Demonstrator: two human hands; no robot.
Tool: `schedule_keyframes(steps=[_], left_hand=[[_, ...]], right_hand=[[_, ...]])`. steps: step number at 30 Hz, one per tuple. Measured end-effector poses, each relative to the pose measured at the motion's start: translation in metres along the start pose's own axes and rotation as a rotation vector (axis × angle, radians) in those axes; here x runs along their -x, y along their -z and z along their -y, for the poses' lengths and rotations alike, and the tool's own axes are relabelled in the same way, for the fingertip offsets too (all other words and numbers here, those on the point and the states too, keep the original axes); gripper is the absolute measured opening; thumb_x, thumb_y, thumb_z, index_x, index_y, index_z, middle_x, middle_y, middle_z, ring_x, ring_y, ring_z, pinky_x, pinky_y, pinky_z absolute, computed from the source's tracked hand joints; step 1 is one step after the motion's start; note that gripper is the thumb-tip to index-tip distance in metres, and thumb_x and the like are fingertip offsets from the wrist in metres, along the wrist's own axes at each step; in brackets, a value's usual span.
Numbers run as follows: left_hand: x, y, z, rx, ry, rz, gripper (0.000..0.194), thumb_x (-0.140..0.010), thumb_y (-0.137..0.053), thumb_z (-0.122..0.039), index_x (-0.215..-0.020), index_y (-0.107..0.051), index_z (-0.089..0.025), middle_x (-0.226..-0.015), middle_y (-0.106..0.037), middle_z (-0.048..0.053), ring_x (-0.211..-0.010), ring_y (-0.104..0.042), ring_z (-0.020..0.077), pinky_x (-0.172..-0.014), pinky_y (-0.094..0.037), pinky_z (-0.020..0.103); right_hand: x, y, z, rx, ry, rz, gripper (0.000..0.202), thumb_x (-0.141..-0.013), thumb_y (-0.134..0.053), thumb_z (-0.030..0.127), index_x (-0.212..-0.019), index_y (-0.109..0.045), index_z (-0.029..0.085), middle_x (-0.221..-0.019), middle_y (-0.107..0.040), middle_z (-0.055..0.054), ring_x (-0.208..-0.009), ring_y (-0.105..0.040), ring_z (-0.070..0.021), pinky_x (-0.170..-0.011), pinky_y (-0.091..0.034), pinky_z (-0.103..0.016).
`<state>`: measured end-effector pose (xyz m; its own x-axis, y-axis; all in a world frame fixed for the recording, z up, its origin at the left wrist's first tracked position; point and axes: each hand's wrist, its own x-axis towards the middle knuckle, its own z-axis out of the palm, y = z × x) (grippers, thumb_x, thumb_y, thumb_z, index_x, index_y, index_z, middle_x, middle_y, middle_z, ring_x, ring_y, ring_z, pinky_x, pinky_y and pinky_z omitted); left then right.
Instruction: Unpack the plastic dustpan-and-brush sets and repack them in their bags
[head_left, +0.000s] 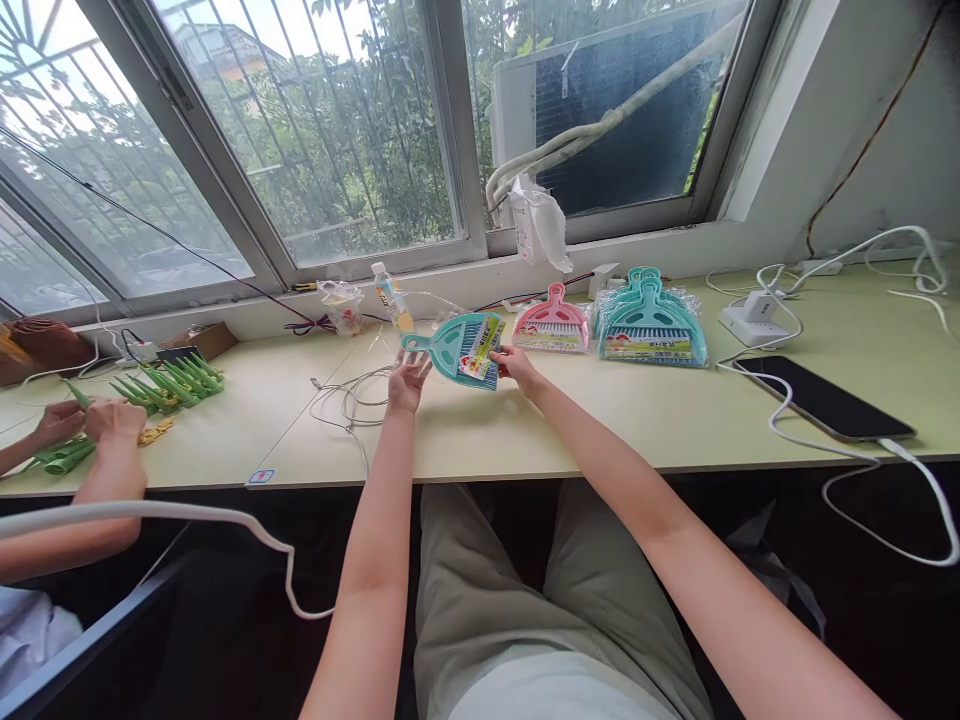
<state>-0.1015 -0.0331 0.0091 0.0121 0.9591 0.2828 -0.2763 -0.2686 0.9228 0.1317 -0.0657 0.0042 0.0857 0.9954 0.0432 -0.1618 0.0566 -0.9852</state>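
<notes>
Teal dustpan set held between your two hands

You have the teal dustpan set (pixel 448 348) over the surface (pixel 480 440), its handle toward your left hand (pixel 407 384) and its brush end toward your right hand (pixel 519 368). Your right fingers are clamped on the brush end, by the printed label (pixel 480 348). Your left fingers meet the handle from below; you cannot tell whether they close around it. The wrapped pink set (pixel 553 328) and wrapped teal sets (pixel 651 322) lie to the right, and a coiled cable (pixel 349 398) lies left of your left hand
</notes>
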Motion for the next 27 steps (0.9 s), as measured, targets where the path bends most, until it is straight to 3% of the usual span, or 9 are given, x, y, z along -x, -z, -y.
schedule_keyframes(steps=[5, 10, 13, 16, 22, 25, 27], left_hand=[[0.007, -0.01, -0.003, 0.073, 0.104, 0.167, 0.065, -0.078, -0.052, -0.014, -0.142, -0.044, -0.024, -0.125, -0.067, 0.008, -0.124, -0.061, 0.0199, -0.11, -0.047, 0.043], [0.005, -0.013, 0.003, 0.103, 0.161, 0.112, 0.036, -0.091, -0.055, -0.039, -0.12, -0.06, -0.018, -0.12, -0.069, 0.01, -0.117, -0.064, 0.0226, -0.105, -0.051, 0.04], [0.006, -0.014, 0.006, 0.089, 0.19, 0.146, 0.03, -0.088, -0.061, -0.035, -0.11, -0.065, -0.016, -0.115, -0.071, 0.01, -0.114, -0.065, 0.0238, -0.104, -0.052, 0.041], [0.011, -0.018, 0.007, 0.053, 0.256, 0.246, 0.024, -0.087, -0.064, -0.031, -0.106, -0.068, -0.015, -0.111, -0.072, 0.011, -0.11, -0.067, 0.0249, -0.105, -0.05, 0.045], [0.018, -0.024, 0.006, 0.028, 0.374, 0.46, 0.04, -0.086, -0.066, -0.041, -0.118, -0.065, -0.016, -0.115, -0.071, 0.014, -0.112, -0.066, 0.0292, -0.105, -0.046, 0.053], [0.015, -0.023, 0.008, 0.103, 0.349, 0.452, 0.048, -0.087, -0.064, -0.049, -0.121, -0.064, -0.016, -0.113, -0.072, 0.013, -0.116, -0.063, 0.0281, -0.109, -0.042, 0.051], [0.012, -0.022, 0.011, 0.138, 0.306, 0.407, 0.041, -0.086, -0.066, -0.045, -0.115, -0.065, -0.015, -0.105, -0.074, 0.01, -0.112, -0.065, 0.0251, -0.111, -0.041, 0.048]], right_hand=[[-0.003, 0.001, -0.002, -0.109, -0.032, -0.042, 0.005, -0.09, -0.058, 0.014, -0.089, -0.062, 0.016, -0.077, -0.071, -0.003, -0.064, -0.063, -0.0119, -0.063, -0.052, -0.023], [0.002, -0.002, 0.001, -0.086, -0.027, 0.025, 0.003, -0.089, -0.062, 0.013, -0.091, -0.064, 0.015, -0.076, -0.071, -0.004, -0.062, -0.063, -0.0116, -0.061, -0.051, -0.022], [0.005, -0.007, 0.001, -0.086, -0.012, 0.057, 0.004, -0.086, -0.066, 0.014, -0.089, -0.065, 0.015, -0.079, -0.072, -0.005, -0.063, -0.063, -0.0113, -0.063, -0.052, -0.023], [0.005, -0.009, -0.001, -0.1, -0.003, 0.011, 0.003, -0.086, -0.064, 0.012, -0.087, -0.065, 0.015, -0.079, -0.071, -0.005, -0.061, -0.061, -0.0105, -0.063, -0.052, -0.023], [0.002, -0.008, -0.003, -0.109, -0.014, -0.097, 0.004, -0.086, -0.064, 0.013, -0.084, -0.063, 0.016, -0.076, -0.07, -0.003, -0.061, -0.061, -0.0097, -0.062, -0.051, -0.02], [0.001, -0.007, -0.005, -0.162, -0.014, -0.104, 0.004, -0.084, -0.065, 0.013, -0.084, -0.063, 0.016, -0.078, -0.071, -0.003, -0.065, -0.064, -0.0114, -0.066, -0.054, -0.023], [-0.001, -0.007, -0.007, -0.187, -0.016, -0.114, 0.004, -0.083, -0.064, 0.013, -0.084, -0.063, 0.017, -0.078, -0.071, -0.003, -0.065, -0.064, -0.0118, -0.067, -0.055, -0.024]])
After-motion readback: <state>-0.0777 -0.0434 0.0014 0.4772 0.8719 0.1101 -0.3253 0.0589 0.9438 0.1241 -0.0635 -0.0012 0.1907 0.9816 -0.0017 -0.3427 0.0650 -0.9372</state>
